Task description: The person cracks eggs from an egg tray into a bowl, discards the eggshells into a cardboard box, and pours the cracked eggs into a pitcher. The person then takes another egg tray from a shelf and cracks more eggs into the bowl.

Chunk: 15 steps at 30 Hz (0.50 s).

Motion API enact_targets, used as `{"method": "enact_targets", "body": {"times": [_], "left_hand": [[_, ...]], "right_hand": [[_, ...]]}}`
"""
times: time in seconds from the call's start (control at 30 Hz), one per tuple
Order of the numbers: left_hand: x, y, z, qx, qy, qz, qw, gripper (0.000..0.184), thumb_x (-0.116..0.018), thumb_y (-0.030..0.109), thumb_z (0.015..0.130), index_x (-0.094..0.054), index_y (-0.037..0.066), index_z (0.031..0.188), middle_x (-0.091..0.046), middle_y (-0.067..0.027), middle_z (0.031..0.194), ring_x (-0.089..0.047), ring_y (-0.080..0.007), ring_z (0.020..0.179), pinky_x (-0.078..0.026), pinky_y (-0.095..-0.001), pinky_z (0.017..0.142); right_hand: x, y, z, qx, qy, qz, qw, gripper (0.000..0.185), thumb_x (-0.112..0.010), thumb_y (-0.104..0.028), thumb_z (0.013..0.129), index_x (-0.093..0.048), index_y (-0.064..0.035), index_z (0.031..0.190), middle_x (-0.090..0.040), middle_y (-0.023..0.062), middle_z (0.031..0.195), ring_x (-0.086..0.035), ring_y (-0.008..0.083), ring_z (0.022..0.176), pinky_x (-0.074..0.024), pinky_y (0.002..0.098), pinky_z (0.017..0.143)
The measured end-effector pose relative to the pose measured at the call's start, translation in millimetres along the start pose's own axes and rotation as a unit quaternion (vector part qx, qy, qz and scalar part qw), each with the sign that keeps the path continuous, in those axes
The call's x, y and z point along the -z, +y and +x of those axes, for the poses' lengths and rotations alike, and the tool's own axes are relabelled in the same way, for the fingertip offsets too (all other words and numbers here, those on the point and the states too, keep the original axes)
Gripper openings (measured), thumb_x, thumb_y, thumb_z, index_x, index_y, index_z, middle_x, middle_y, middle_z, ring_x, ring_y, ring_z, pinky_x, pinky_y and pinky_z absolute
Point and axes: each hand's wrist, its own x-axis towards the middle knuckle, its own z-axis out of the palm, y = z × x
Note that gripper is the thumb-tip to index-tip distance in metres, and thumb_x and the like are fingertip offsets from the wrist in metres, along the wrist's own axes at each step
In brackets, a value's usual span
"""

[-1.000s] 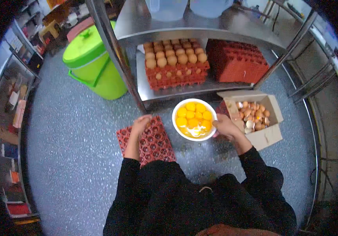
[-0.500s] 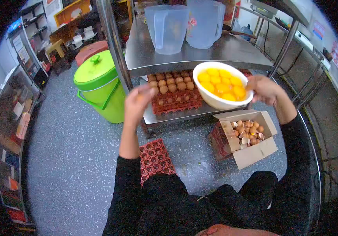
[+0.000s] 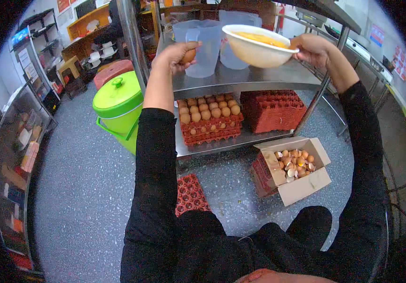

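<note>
My right hand [image 3: 312, 48] grips the right rim of a white bowl [image 3: 259, 55], raised and tilted toward the left above the steel upper shelf [image 3: 278, 78]. Yellow egg yolks [image 3: 258, 38] show over the bowl's near rim. A brown egg [image 3: 189, 56] is in the closed fingers of my left hand [image 3: 174, 55]. That hand is beside the handle of a clear plastic jug [image 3: 206, 56]; whether it touches the handle, I cannot tell. A second clear jug [image 3: 231, 56] stands partly hidden behind the bowl.
Below are trays of brown eggs [image 3: 210, 113] and a stack of red egg trays [image 3: 278, 112]. On the floor are a carton of eggshells [image 3: 302, 191], a red tray [image 3: 191, 195] and a green lidded bucket [image 3: 118, 106]. A steel post [image 3: 134, 42] stands left.
Both hands have risen, the right lifting the bowl and tipping it leftward above the upper shelf. My left hand has come up beside the jug, and an egg now shows in it.
</note>
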Motion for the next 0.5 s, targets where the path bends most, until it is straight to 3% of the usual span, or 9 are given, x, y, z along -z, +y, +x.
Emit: {"method": "enact_targets", "body": {"times": [0.07,0.13,0.2,0.3,0.4,0.43,0.47,0.5], "left_hand": [[1,-1,3,-0.007,-0.022,-0.019,1.000,0.037,-0.066,0.039,0.068,-0.054,0.009,0.087,-0.055,0.0002,0.074,-0.051,-0.0069,0.050,-0.039,-0.0153,0.036],[4,-1,-2,-0.005,-0.007,0.044,0.999,0.038,-0.064,0.042,0.069,-0.053,0.010,0.088,-0.056,0.0014,0.075,-0.051,-0.0065,0.048,-0.038,-0.0147,0.036],[7,1,-15,-0.008,0.013,0.055,0.998,0.038,-0.063,0.043,0.070,-0.052,0.012,0.089,-0.056,0.0022,0.076,-0.051,-0.0064,0.049,-0.038,-0.0152,0.036],[20,1,-27,-0.012,0.019,0.079,0.997,0.038,-0.061,0.046,0.071,-0.051,0.014,0.090,-0.055,0.0035,0.076,-0.051,-0.0060,0.050,-0.038,-0.0161,0.038],[23,7,-44,-0.022,0.002,0.105,0.994,0.038,-0.059,0.047,0.072,-0.050,0.015,0.090,-0.054,0.0038,0.076,-0.050,-0.0059,0.050,-0.037,-0.0167,0.038],[22,11,-52,-0.028,0.000,0.118,0.993,0.037,-0.058,0.047,0.072,-0.050,0.015,0.089,-0.054,0.0036,0.076,-0.050,-0.0059,0.050,-0.037,-0.0168,0.038],[20,14,-57,-0.029,0.001,0.119,0.992,0.037,-0.058,0.047,0.072,-0.050,0.015,0.089,-0.054,0.0036,0.076,-0.050,-0.0059,0.050,-0.037,-0.0168,0.038],[19,17,-61,-0.036,-0.002,0.135,0.990,0.038,-0.058,0.047,0.072,-0.050,0.013,0.088,-0.053,0.0031,0.075,-0.049,-0.0062,0.048,-0.036,-0.0172,0.038]], "right_hand": [[2,-15,4,0.002,-0.046,0.012,0.999,0.015,-0.047,-0.008,0.076,-0.057,0.0013,0.082,-0.060,0.0078,0.070,-0.050,0.0016,0.045,-0.0419,0.0078,0.039],[14,-16,33,0.060,-0.104,-0.040,0.992,0.018,-0.047,-0.008,0.077,-0.057,0.0035,0.088,-0.062,0.0113,0.076,-0.051,0.0012,0.046,-0.0429,0.0076,0.039],[15,-24,42,0.075,-0.055,0.002,0.996,0.020,-0.047,-0.010,0.079,-0.056,0.0048,0.090,-0.061,0.0121,0.075,-0.051,0.0017,0.045,-0.0434,0.0077,0.039],[21,-38,71,0.028,-0.069,0.013,0.997,0.023,-0.046,-0.011,0.081,-0.055,0.0062,0.093,-0.060,0.0137,0.080,-0.054,0.0025,0.051,-0.0449,0.0083,0.042],[35,-44,104,0.041,-0.079,0.022,0.996,0.024,-0.041,-0.009,0.082,-0.054,0.0077,0.094,-0.060,0.0140,0.081,-0.056,0.0048,0.055,-0.0452,0.0093,0.043],[38,-50,107,0.246,-0.095,-0.345,0.901,0.023,-0.048,-0.019,0.079,-0.056,-0.0004,0.089,-0.060,0.0125,0.075,-0.055,0.0156,0.054,-0.0462,0.0206,0.048],[42,-54,110,0.406,-0.091,-0.649,0.638,0.022,-0.056,-0.029,0.076,-0.058,-0.0086,0.085,-0.059,0.0109,0.068,-0.054,0.0265,0.053,-0.0472,0.0318,0.053],[29,-62,87,0.374,-0.061,-0.621,0.686,0.024,-0.053,-0.027,0.079,-0.059,-0.0043,0.073,-0.058,0.0085,0.059,-0.049,0.0205,0.050,-0.0416,0.0276,0.047]]}}
